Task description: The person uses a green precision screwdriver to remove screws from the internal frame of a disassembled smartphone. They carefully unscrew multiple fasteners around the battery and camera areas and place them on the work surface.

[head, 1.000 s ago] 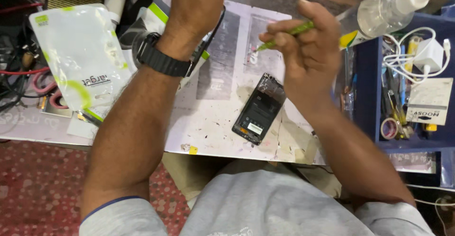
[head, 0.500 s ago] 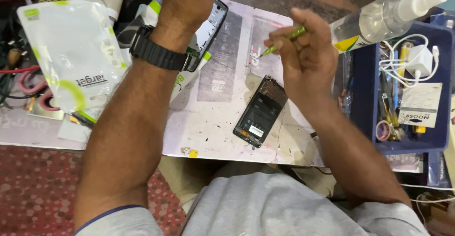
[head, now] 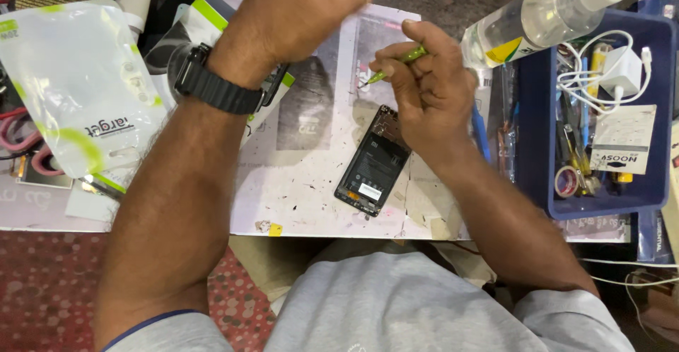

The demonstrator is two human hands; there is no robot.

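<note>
An opened phone (head: 371,164), its back off and its black battery showing, lies tilted on a stained white work sheet (head: 304,189). My right hand (head: 431,90) hovers just above the phone's top end and grips a thin green-handled tool (head: 399,60), tip pointing left over the sheet. My left hand (head: 304,5), with a black wristwatch (head: 212,87), is raised at the far edge with fingers curled closed. Whether it pinches something small is unclear. A dark flat part (head: 276,87) lies partly hidden under that wrist.
A blue tray (head: 530,111) at the right holds cables, a white charger, tape and small tools. A clear spray bottle (head: 552,12) lies above it. A white and green plastic pouch (head: 78,90) sits at the left. A blue pry tool (head: 481,133) lies beside my right wrist.
My left hand has pulled back from the far side toward the middle and closed into a fist. My right hand keeps the green tool and has shifted slightly nearer the phone.
</note>
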